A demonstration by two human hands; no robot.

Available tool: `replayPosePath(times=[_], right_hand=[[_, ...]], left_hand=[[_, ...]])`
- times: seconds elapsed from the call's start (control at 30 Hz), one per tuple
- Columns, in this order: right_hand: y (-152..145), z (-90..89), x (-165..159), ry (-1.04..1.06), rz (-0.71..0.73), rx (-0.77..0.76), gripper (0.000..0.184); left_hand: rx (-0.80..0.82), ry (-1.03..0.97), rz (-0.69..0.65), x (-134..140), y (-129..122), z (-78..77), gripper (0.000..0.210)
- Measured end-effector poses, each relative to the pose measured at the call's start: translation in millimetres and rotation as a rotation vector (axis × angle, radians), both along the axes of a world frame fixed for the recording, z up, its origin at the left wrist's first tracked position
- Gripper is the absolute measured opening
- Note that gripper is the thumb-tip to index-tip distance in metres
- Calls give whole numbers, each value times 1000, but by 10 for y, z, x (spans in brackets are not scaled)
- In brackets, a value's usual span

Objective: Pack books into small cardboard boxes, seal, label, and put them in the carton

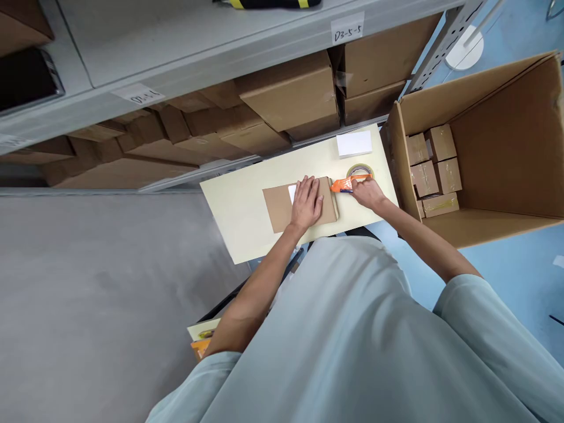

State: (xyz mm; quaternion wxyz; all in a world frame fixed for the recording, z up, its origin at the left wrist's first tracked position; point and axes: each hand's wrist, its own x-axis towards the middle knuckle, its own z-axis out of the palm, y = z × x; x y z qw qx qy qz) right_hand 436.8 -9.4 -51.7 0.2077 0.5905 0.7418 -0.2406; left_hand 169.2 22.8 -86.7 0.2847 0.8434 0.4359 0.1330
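Observation:
My left hand (307,202) lies palm down with fingers stretched out on a flat brown cardboard box (277,208). Part of a white label (291,192) shows beside its fingers. My right hand (368,192) is closed round an orange tape dispenser (342,185), its front end at the right edge of the box. A roll of tape (352,170) shows just behind the grip. Both the box and the dispenser are on a cream-coloured tabletop (238,205).
A stack of white paper or labels (355,144) sits at the table's back right. Right of the table stands a large open carton (506,147) with several small taped boxes (443,143) inside. A grey shelf (198,53) filled with cartons runs along the back.

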Motion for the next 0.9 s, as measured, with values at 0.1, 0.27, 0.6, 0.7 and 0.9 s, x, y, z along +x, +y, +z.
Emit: replayPosePath(times=[0.1,0.27,0.6,0.7,0.9], right_hand=[[-173,-67,-197,12,-55,4,50],[-522,-112,-469,4,-230,17,55],[-650,-60,-426,26,-237,5,53],[-795,-67,-206,34,-113,-13,50],[-1246,-9,483,66,205,5,32]], left_hand=[[-30,4,48,10,-37,53,68],[-25,27,215,207,-179,89,67],[22,93,199,345,-470,-2,85],[17,111,35,162,-577,13,83],[-4,124,-124,-38,-714,22,83]])
